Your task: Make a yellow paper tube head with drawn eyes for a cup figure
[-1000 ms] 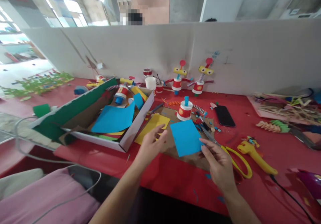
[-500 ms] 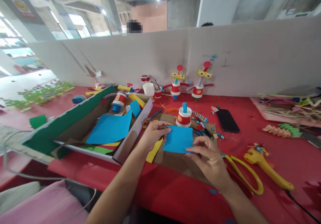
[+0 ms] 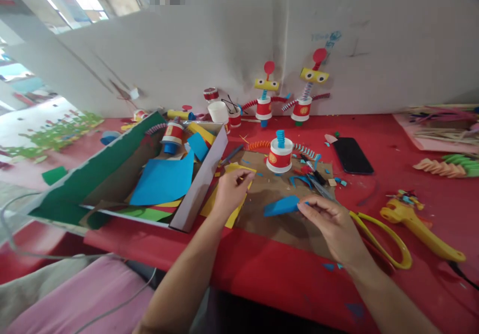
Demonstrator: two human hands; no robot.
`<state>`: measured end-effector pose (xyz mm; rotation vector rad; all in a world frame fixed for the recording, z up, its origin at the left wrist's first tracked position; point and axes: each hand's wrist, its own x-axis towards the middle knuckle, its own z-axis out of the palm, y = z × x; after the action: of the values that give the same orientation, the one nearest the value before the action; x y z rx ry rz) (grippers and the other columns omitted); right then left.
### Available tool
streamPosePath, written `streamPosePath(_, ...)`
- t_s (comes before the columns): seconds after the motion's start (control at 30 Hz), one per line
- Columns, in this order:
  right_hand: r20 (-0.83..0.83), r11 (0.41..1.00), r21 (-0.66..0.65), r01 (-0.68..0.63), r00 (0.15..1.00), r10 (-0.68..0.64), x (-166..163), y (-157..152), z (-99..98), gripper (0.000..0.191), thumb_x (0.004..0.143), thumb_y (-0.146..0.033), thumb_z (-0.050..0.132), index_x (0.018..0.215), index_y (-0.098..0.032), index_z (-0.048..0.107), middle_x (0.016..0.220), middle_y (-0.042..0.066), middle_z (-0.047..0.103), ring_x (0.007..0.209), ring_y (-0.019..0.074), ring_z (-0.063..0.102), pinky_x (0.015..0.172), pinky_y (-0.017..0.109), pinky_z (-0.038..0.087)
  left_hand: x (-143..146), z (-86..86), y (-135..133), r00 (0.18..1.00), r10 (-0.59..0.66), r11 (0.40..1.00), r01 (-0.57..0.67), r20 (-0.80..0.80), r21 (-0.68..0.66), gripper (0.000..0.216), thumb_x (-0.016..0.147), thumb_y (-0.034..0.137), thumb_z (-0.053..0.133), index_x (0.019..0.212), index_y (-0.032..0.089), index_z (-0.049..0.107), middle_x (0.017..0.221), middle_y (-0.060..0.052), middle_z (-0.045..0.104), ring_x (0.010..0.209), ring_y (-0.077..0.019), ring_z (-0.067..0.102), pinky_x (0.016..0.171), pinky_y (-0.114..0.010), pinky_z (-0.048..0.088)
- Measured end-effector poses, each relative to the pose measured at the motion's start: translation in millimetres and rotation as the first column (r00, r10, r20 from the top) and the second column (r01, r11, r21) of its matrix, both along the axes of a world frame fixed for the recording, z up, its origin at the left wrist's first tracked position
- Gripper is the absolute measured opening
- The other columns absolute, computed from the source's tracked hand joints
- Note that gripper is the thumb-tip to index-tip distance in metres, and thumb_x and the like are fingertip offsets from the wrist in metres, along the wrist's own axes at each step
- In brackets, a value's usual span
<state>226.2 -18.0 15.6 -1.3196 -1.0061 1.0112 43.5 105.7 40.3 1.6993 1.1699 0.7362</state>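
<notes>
My right hand pinches a small blue piece of paper at its right end; the sheet is tilted and seen nearly edge-on. To its left, my left hand has its fingers curled together, and nothing shows between them. Beneath that hand lies yellow paper, partly hidden. Both hands are above a brown cardboard sheet. At the back of the cardboard stands a red and white paper cup figure with folded paper arms and a blue folded neck.
An open box at left holds blue paper, other coloured sheets and another cup figure. Two finished-looking figures stand by the white partition. Yellow-handled scissors, a yellow glue gun and a phone lie right.
My left hand has let go of the blue paper, which both hands held flat before. The right hand has tilted it. The view has dipped lower.
</notes>
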Motion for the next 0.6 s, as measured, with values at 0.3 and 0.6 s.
streamPosePath(0.3, -0.009, 0.987, 0.099, 0.124, 0.992, -0.124, 9, -2, -9.1, 0.025, 0.086, -0.038, 0.061, 0.067, -0.024, 0.068, 0.076, -0.002, 0.065, 0.083, 0.0160, 0.058, 0.077, 0.025, 0.041, -31, -4.5, -5, 0.576, 0.238, 0.931, 0.093, -0.782, 0.352, 0.031, 0.084, 0.018, 0.052, 0.111, 0.011, 0.065, 0.116, -0.018, 0.063, 0.109, -0.0327, 0.057, 0.091, -0.042, 0.046)
streamPosePath(0.6, -0.057, 0.970, 0.134, 0.202, 0.979, -0.196, 7, -4, -4.5, 0.019, 0.082, -0.035, 0.064, 0.067, -0.025, 0.070, 0.073, -0.001, 0.068, 0.080, 0.0180, 0.061, 0.077, 0.030, 0.044, -49, -10.7, -79, 0.868, 0.028, 0.933, 0.156, -0.497, 0.325, 0.038, 0.090, 0.014, 0.042, 0.123, 0.019, 0.061, 0.131, -0.010, 0.058, 0.122, -0.0215, 0.054, 0.102, -0.036, 0.044)
